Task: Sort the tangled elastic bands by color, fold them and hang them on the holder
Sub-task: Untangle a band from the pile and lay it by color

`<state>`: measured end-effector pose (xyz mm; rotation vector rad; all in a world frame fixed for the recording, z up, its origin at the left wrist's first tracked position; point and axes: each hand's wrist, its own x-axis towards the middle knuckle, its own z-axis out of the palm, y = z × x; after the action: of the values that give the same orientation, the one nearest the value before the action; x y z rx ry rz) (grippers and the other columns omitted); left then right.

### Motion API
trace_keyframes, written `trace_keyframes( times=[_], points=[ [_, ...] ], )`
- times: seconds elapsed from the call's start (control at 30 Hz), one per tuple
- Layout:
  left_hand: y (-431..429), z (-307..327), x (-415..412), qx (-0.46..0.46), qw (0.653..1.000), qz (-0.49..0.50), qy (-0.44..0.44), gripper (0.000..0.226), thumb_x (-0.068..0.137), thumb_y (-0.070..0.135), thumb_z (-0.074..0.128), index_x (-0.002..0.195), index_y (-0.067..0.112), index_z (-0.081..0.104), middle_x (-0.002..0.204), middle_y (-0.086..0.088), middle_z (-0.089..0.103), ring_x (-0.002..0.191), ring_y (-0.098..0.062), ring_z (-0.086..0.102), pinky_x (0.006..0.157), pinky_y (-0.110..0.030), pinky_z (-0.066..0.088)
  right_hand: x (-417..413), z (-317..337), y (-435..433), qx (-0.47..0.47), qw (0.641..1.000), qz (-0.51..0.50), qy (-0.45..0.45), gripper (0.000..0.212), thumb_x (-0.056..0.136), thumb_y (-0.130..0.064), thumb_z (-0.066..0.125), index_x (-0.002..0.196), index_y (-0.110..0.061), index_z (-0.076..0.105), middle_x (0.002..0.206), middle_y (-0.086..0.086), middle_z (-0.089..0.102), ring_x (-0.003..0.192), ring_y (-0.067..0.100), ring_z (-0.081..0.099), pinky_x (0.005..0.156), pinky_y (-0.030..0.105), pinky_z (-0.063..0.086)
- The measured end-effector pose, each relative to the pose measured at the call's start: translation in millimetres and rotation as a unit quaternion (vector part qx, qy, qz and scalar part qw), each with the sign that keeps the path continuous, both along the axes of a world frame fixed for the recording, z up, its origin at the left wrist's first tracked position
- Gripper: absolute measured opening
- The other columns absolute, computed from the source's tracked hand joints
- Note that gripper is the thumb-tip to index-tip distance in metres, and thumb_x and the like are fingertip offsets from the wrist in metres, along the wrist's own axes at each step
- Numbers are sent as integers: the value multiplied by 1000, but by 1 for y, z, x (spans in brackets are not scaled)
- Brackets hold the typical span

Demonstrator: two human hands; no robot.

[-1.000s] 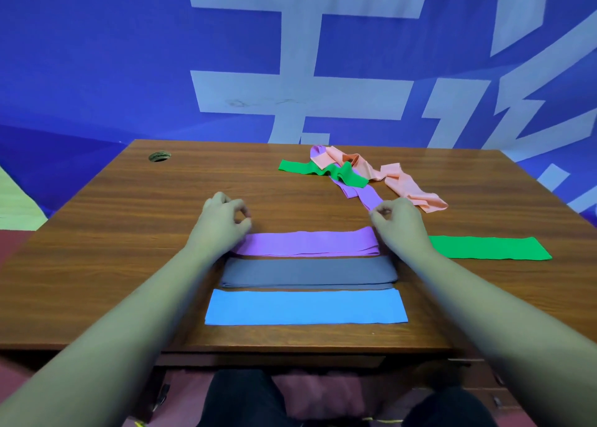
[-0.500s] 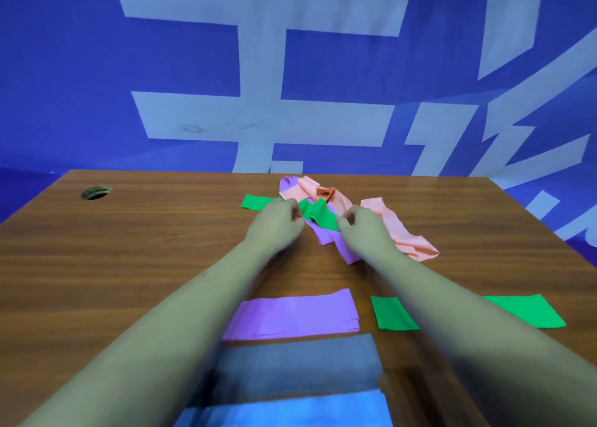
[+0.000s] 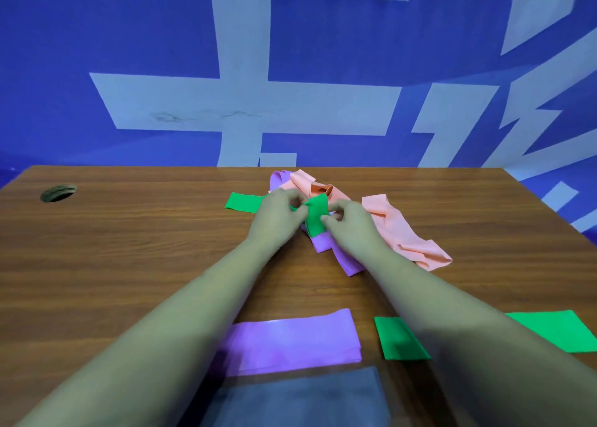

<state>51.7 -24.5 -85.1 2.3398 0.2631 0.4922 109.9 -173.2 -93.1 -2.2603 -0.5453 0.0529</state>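
A tangle of bands lies at the far middle of the wooden table [image 3: 129,249]: a green band [image 3: 315,215], a purple band [image 3: 342,255] under it and a pink band [image 3: 403,232] to the right. My left hand [image 3: 277,216] and my right hand [image 3: 349,221] both pinch the green band where it crosses the purple one. The green band's flat end [image 3: 242,202] sticks out to the left. Nearer to me lie a folded purple band [image 3: 290,342], a folded grey band [image 3: 297,397] and a folded green band [image 3: 400,339], partly hidden by my right arm.
A round cable hole [image 3: 58,193] sits in the table's far left corner. A blue wall with pale lettering stands right behind the table's back edge. No holder is in view.
Both hands left the folded purple band, reached forward to the tangle and took hold of the green band. The view tilted up, so the blue folded band dropped out of sight.
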Motion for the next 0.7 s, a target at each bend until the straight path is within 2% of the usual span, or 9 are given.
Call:
trace_keyframes(
  times=[0.03, 0.1, 0.17, 0.27, 0.33, 0.47, 0.57, 0.7],
  points=[
    [0, 11, -5, -34, 999, -4, -20, 7, 84, 12, 62, 80, 17, 64, 68, 11, 61, 64, -9, 55, 60, -25, 40, -3, 8, -1, 43, 999, 18, 4, 6, 87, -13, 66, 88, -9, 70, 81, -1, 66, 77, 11, 57, 66, 20, 39],
    [1, 35, -13, -85, 995, -15, -52, 8, 87, 12, 62, 82, 19, 63, 68, 14, 61, 62, 1, 54, 59, -16, 41, -16, 35, -4, 123, 991, 47, 7, 19, 87, -9, 69, 69, -14, 63, 65, -9, 57, 60, -2, 49, 59, 14, 36],
    [3, 64, -23, -123, 989, -27, -76, 9, 86, 14, 62, 80, 21, 62, 66, 14, 60, 58, 5, 52, 59, -13, 40, -29, 65, -7, 199, 978, 49, 28, 16, 87, -8, 69, 73, -13, 63, 65, -9, 57, 53, -5, 49, 57, 11, 38],
    [3, 104, -43, -164, 980, -55, -104, 3, 78, 28, 61, 78, 26, 63, 68, 12, 62, 66, -8, 56, 66, -24, 43, -49, 108, -10, 283, 954, 44, 89, 11, 88, -12, 69, 78, -14, 63, 74, -1, 63, 65, 3, 60, 65, 21, 48],
    [2, 127, -63, -168, 977, -61, -118, 6, 79, 31, 62, 77, 26, 64, 70, 10, 64, 67, -9, 56, 67, -29, 44, -66, 136, -13, 325, 936, 56, 122, 13, 89, -13, 67, 78, -16, 62, 78, 1, 65, 70, 10, 63, 64, 24, 50],
    [-7, 156, -104, -191, 970, -79, -127, 13, 86, 28, 63, 83, 17, 67, 81, -7, 70, 77, -15, 61, 73, -35, 49, -100, 183, -22, 357, 922, 71, 130, 15, 86, -17, 69, 76, -19, 59, 72, -5, 62, 61, 7, 57, 67, 28, 44],
    [-16, 169, -133, -219, 962, -110, -118, 18, 93, 26, 60, 83, 13, 67, 79, 0, 68, 76, -10, 62, 76, -34, 49, -125, 206, -31, 352, 925, 86, 119, 11, 77, -20, 69, 75, -21, 59, 78, 1, 64, 72, 18, 58, 63, 27, 45],
    [-28, 184, -168, -308, 936, -122, -122, 35, 88, 44, 49, 74, 17, 66, 77, 1, 68, 74, -12, 64, 73, -31, 46, -158, 228, -47, 337, 926, 125, 119, 12, 87, -11, 65, 78, -18, 63, 74, 3, 62, 68, 18, 57, 61, 28, 46]
  ],
)
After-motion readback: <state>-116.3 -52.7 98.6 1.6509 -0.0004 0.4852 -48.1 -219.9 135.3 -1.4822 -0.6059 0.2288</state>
